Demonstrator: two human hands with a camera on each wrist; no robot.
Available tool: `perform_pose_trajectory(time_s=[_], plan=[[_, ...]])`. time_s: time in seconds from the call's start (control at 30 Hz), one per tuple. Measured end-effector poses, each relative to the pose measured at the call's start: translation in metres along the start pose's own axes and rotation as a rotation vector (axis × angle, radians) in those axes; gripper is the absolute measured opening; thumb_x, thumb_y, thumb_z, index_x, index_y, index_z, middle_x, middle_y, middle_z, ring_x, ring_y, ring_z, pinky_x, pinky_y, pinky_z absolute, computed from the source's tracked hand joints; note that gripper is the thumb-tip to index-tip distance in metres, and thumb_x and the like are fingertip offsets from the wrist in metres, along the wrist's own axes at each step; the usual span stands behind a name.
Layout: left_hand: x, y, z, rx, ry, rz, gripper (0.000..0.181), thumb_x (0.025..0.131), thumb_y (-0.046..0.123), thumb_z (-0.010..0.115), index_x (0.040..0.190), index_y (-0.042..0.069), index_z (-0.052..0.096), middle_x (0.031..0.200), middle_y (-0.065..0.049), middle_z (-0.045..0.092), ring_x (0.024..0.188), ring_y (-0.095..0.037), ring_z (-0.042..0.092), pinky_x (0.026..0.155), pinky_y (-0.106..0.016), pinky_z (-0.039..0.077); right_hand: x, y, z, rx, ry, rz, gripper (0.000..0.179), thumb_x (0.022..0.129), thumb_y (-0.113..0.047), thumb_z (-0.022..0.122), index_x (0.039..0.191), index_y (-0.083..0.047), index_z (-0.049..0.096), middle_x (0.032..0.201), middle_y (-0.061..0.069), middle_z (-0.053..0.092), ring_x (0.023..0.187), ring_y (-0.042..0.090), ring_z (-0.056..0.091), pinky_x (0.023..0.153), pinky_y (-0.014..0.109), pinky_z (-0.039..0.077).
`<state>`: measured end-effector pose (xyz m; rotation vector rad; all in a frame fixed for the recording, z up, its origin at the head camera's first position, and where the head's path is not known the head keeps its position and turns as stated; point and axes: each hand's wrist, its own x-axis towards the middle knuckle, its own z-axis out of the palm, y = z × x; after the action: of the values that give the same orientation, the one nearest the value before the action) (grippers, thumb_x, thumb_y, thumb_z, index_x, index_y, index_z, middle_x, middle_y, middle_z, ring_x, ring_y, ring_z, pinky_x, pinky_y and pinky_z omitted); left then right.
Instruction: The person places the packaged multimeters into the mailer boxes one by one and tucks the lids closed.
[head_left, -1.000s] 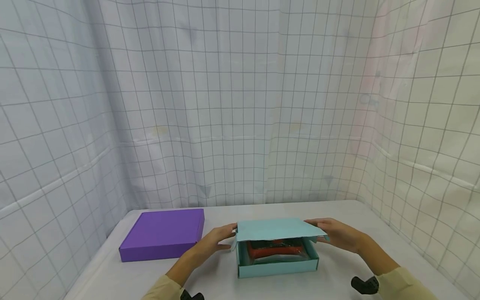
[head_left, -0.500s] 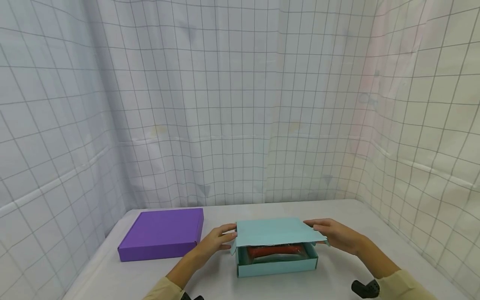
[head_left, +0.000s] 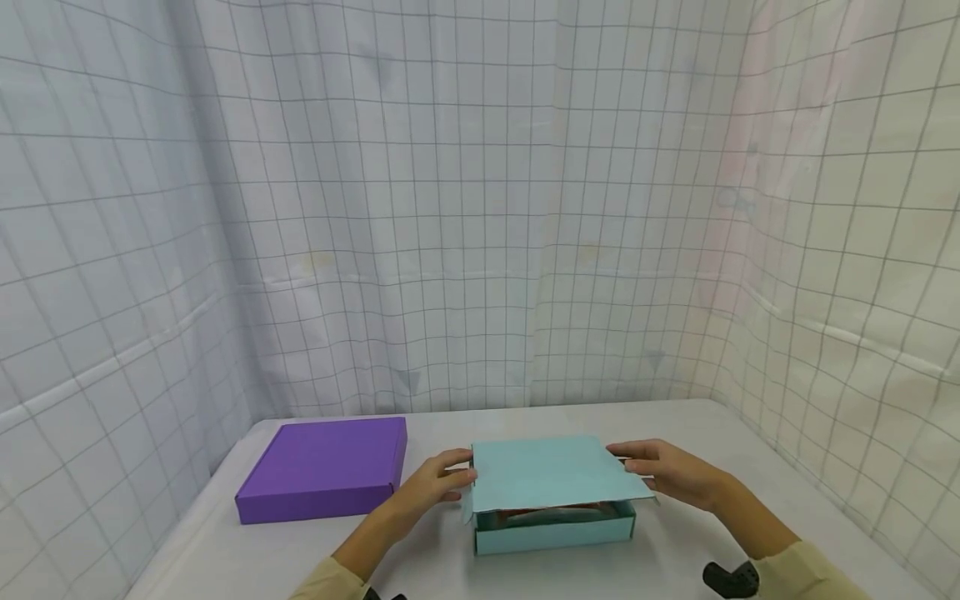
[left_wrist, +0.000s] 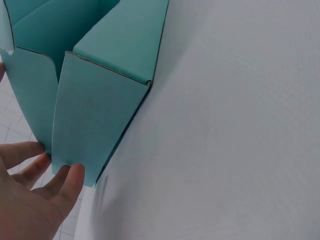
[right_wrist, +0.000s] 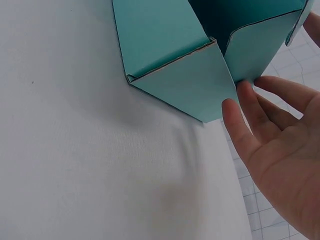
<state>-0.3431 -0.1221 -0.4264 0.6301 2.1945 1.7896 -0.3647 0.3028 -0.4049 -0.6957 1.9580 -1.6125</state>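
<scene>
A light teal cardboard box sits on the white table, its lid tilted low over it with a narrow gap along the front. Inside the gap, part of a red item in clear wrapping shows; the lid hides most of it. My left hand is at the box's left side, its fingertips touching the side panel in the left wrist view. On the opposite side is my right hand, fingers loosely extended. The right wrist view has its fingertips against the side flap.
A closed purple box lies flat on the table to the left, close to my left forearm. White gridded curtains enclose the table at the back and both sides.
The teal lid has swung down toward the front wall, covering more of the red item. My hands stay at the two sides, with the fingers shifting slightly.
</scene>
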Motion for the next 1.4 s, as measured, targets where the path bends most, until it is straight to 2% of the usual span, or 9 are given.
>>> perform_pose_trajectory(time_s=[0.17,0.37,0.47,0.73,0.9,1.07,1.2,1.4], plan=[[-0.003,0.001,0.001,0.027,-0.006,-0.013,0.067,0.09,0.039,0.059,0.142,0.005,0.033,0.146,-0.016,0.027,0.126,-0.035,0.038,0.095,-0.046,0.041,-0.002,-0.002,0.003,-0.029,-0.001,0.016,0.05,0.1,-0.016,0.041,0.144,0.002,0.026,0.15,0.022,0.014,0.135,0.041,0.01,0.104,0.062,0.01],[-0.003,0.002,0.002,0.051,0.001,-0.005,0.069,0.089,0.038,0.062,0.141,0.003,0.035,0.147,-0.012,0.025,0.129,-0.036,0.033,0.094,-0.044,0.042,-0.002,0.0,0.005,-0.105,0.011,-0.02,0.051,0.098,-0.017,0.046,0.143,-0.001,0.03,0.148,0.018,0.023,0.135,0.034,0.02,0.105,0.045,0.028],[-0.003,0.001,0.001,0.071,0.004,-0.005,0.07,0.088,0.039,0.063,0.141,0.003,0.036,0.148,-0.01,0.025,0.13,-0.036,0.031,0.094,-0.044,0.042,-0.002,0.001,0.005,-0.124,0.012,-0.032,0.051,0.097,-0.017,0.049,0.143,-0.003,0.032,0.148,0.016,0.025,0.135,0.033,0.022,0.104,0.04,0.031],[-0.003,-0.002,0.0,0.095,-0.006,0.005,0.07,0.086,0.038,0.065,0.141,0.006,0.036,0.148,-0.007,0.024,0.13,-0.035,0.03,0.095,-0.047,0.04,-0.001,0.003,0.004,-0.133,0.022,-0.039,0.055,0.093,-0.016,0.055,0.142,-0.002,0.033,0.147,0.018,0.027,0.134,0.036,0.021,0.103,0.043,0.031],[-0.004,-0.002,0.001,0.108,0.004,0.004,0.072,0.084,0.037,0.067,0.141,0.004,0.036,0.147,-0.009,0.025,0.13,-0.035,0.032,0.097,-0.05,0.038,-0.001,0.004,0.006,-0.127,0.054,-0.012,0.056,0.091,-0.015,0.059,0.14,-0.001,0.036,0.145,0.02,0.028,0.133,0.039,0.024,0.101,0.045,0.034],[-0.005,-0.004,0.002,0.115,0.015,-0.012,0.073,0.083,0.037,0.069,0.14,0.004,0.037,0.146,-0.014,0.028,0.129,-0.036,0.032,0.095,-0.051,0.038,0.0,0.007,0.007,-0.12,0.064,-0.001,0.056,0.09,-0.014,0.06,0.139,0.002,0.037,0.144,0.021,0.03,0.13,0.037,0.03,0.099,0.041,0.038],[-0.005,-0.005,0.003,0.108,0.021,-0.016,0.073,0.081,0.035,0.071,0.139,0.005,0.038,0.146,-0.013,0.029,0.129,-0.036,0.032,0.095,-0.052,0.038,-0.001,0.01,0.007,-0.125,0.063,-0.005,0.055,0.092,-0.012,0.058,0.139,0.003,0.035,0.143,0.02,0.031,0.128,0.034,0.033,0.097,0.037,0.04],[-0.005,-0.005,0.003,0.091,0.024,-0.015,0.074,0.08,0.033,0.073,0.139,0.007,0.038,0.146,-0.013,0.029,0.13,-0.037,0.031,0.095,-0.054,0.037,0.0,0.009,0.007,-0.134,0.074,-0.008,0.058,0.09,-0.012,0.061,0.141,-0.002,0.034,0.144,0.018,0.029,0.128,0.033,0.033,0.096,0.036,0.041]])
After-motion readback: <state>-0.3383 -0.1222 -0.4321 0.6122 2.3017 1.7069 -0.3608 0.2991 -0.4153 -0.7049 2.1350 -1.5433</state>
